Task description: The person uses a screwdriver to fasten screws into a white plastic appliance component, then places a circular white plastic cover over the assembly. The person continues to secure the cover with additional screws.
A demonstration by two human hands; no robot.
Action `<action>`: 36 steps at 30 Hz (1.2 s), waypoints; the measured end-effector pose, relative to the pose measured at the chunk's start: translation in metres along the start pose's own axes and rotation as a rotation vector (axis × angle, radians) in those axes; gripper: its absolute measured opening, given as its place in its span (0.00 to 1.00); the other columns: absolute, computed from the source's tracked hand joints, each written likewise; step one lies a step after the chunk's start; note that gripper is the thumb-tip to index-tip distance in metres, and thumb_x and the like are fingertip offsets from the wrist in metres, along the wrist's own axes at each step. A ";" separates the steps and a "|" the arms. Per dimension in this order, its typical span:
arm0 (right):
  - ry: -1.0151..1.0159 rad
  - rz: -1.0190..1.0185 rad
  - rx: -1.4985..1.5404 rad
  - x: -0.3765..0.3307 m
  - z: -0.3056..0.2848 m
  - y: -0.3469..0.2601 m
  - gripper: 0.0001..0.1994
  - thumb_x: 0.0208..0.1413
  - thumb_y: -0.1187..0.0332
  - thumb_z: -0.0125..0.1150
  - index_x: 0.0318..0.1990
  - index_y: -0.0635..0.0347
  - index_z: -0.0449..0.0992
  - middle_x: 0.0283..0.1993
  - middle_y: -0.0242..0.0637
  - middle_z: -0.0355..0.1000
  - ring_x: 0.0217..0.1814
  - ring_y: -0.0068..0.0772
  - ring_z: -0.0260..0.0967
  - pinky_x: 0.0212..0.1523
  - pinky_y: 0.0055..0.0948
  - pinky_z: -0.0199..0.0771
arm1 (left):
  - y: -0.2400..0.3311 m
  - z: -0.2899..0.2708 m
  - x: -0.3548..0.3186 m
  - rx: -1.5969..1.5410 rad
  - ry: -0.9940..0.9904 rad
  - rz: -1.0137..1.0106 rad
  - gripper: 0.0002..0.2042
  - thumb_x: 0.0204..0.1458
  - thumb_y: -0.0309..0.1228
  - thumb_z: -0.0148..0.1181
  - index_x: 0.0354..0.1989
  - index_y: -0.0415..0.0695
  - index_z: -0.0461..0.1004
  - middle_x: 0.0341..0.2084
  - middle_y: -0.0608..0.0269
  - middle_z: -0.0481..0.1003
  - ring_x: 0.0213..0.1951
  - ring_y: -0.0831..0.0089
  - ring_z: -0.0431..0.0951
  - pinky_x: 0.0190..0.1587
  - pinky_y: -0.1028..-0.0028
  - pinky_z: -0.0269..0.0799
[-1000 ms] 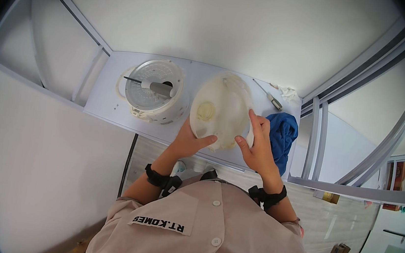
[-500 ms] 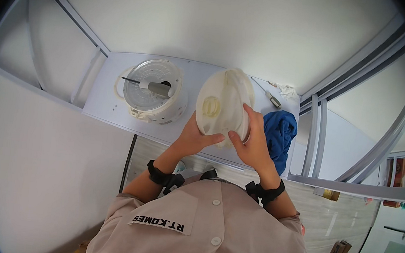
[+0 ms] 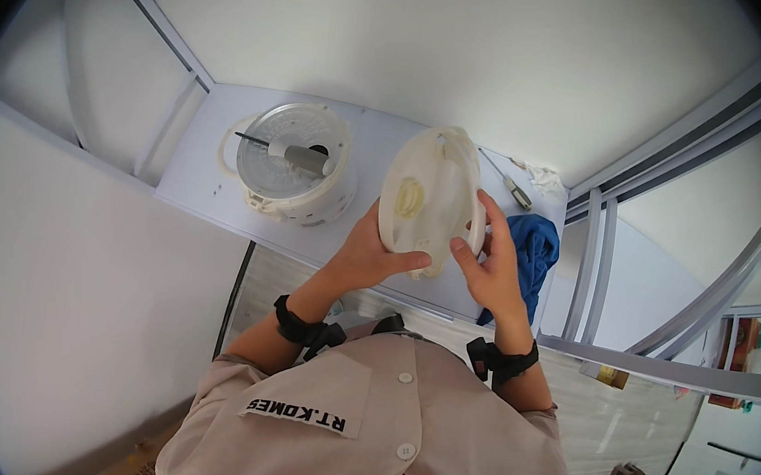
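Off-white cover [image 3: 427, 164] in the head view: it tilts between both hands, the left hand [image 3: 371, 253] gripping its lower left edge, the right hand [image 3: 496, 266] its right rim. Dark block lettering [image 3: 299, 414] marks the shirt [image 3: 480, 433] below them. The cover looks like smooth plastic, oval and hollow. Left of the hands, a grey-handled tool [image 3: 303, 159] lies atop a round white appliance [image 3: 324, 202]; crumpled blue cloth [image 3: 535, 245] lies beside the right hand on the tabletop [image 3: 199, 158].

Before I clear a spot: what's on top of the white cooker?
A grey-handled screwdriver lies across the round top of the white cooker. Whatever is directly under the screwdriver is covered, and the cooker's inside cannot be seen.
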State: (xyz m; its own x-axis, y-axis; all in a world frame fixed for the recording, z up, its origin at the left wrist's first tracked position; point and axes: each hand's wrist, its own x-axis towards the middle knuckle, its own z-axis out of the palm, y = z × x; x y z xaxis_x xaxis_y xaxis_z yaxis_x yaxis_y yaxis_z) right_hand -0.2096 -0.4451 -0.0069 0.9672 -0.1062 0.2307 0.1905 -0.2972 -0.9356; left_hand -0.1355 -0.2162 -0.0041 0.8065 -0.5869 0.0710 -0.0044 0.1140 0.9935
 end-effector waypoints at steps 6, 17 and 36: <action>-0.009 -0.054 -0.049 0.004 0.007 -0.011 0.42 0.63 0.70 0.73 0.81 0.65 0.54 0.67 0.53 0.73 0.60 0.40 0.79 0.58 0.34 0.81 | 0.007 0.009 0.000 0.024 0.022 -0.037 0.48 0.48 0.36 0.85 0.75 0.39 0.61 0.64 0.56 0.75 0.65 0.65 0.76 0.65 0.63 0.75; -0.066 -0.049 0.015 0.006 -0.007 -0.008 0.47 0.59 0.76 0.72 0.83 0.62 0.51 0.71 0.50 0.71 0.65 0.39 0.76 0.60 0.35 0.77 | 0.016 0.011 0.002 0.083 -0.005 -0.027 0.45 0.48 0.35 0.85 0.74 0.39 0.64 0.63 0.57 0.76 0.64 0.67 0.76 0.66 0.64 0.74; 0.120 -0.102 0.129 -0.007 -0.022 0.011 0.41 0.54 0.81 0.66 0.78 0.67 0.63 0.68 0.49 0.71 0.69 0.41 0.71 0.70 0.36 0.68 | -0.030 -0.026 -0.003 -0.160 0.067 -0.019 0.32 0.67 0.35 0.68 0.75 0.38 0.62 0.65 0.60 0.74 0.65 0.71 0.74 0.67 0.66 0.71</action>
State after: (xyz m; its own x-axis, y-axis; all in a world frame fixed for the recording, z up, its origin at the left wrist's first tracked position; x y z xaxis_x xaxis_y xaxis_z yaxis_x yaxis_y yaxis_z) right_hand -0.2184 -0.4688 -0.0130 0.9161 -0.1967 0.3493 0.3142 -0.1888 -0.9304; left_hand -0.1229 -0.1972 -0.0364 0.8433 -0.5360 0.0408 0.1009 0.2323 0.9674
